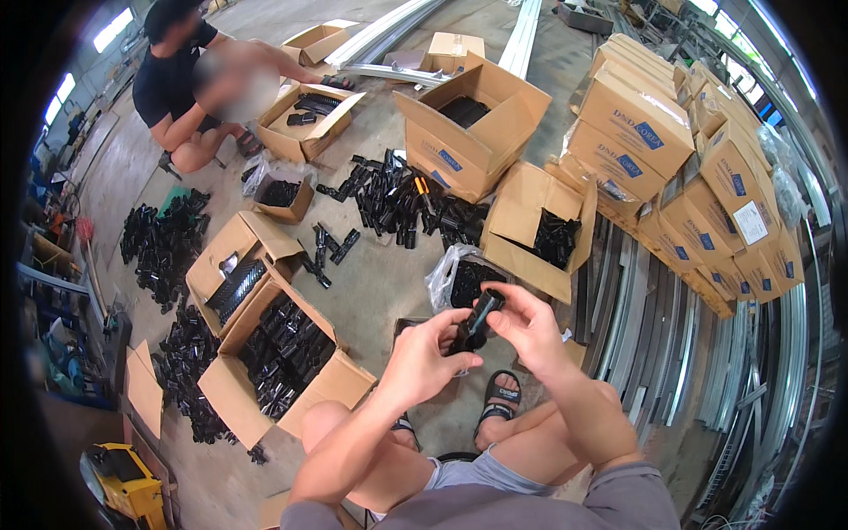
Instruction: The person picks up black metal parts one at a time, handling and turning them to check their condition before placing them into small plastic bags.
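A glossy black plastic piece (480, 314), short and bar-shaped, is held in front of my knees between both hands. My left hand (427, 355) has thumb and fingers closed at its lower end. My right hand (530, 329) pinches its upper end with thumb and fingertips. What exactly the piece is cannot be made out. Just beyond my hands stands a container lined with a clear plastic bag (439, 281), full of small black parts. An open carton (495, 231) of black pieces stands beyond my right hand. To my left, another open carton (231, 385) is filled with similar black pieces.
Black pieces lie heaped on the floor ahead (389, 199) and at the left (163, 252). A tall open carton (450, 159) stands ahead. Stacked closed cartons (632, 132) and long metal profiles (640, 318) fill the right. Another person (181, 115) squats at the far left.
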Motion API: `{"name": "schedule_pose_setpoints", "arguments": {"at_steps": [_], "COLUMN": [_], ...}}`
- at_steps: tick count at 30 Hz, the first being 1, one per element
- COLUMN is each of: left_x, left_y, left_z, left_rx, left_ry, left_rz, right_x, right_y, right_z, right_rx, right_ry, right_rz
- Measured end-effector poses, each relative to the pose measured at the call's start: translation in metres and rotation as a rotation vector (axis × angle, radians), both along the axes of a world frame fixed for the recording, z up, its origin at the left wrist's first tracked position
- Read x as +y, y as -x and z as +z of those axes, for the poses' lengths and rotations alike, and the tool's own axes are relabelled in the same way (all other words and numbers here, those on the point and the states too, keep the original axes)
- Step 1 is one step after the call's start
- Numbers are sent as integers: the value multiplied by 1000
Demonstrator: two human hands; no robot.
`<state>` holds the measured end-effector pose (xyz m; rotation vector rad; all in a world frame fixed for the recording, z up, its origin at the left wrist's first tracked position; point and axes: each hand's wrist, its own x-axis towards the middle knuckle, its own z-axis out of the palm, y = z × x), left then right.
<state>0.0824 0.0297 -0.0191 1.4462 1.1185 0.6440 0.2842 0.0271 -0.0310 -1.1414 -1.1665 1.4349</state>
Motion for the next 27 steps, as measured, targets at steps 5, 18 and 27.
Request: {"name": "schedule_pose_setpoints", "arguments": {"at_steps": [5,18,27], "left_x": [19,45,45], "left_y": [20,42,37], "left_z": [8,-5,0], "left_rx": [238,578,529], "left_ry": [-239,-415,-451], "left_rz": [207,186,200], "right_x": [74,107,113], "right_y": [-30,2,8], "right_z": [-43,-306,-336], "right_rx": [-264,-1141,-1093], "right_ry": [249,309,419], "right_rz": [170,-164,-337]}}
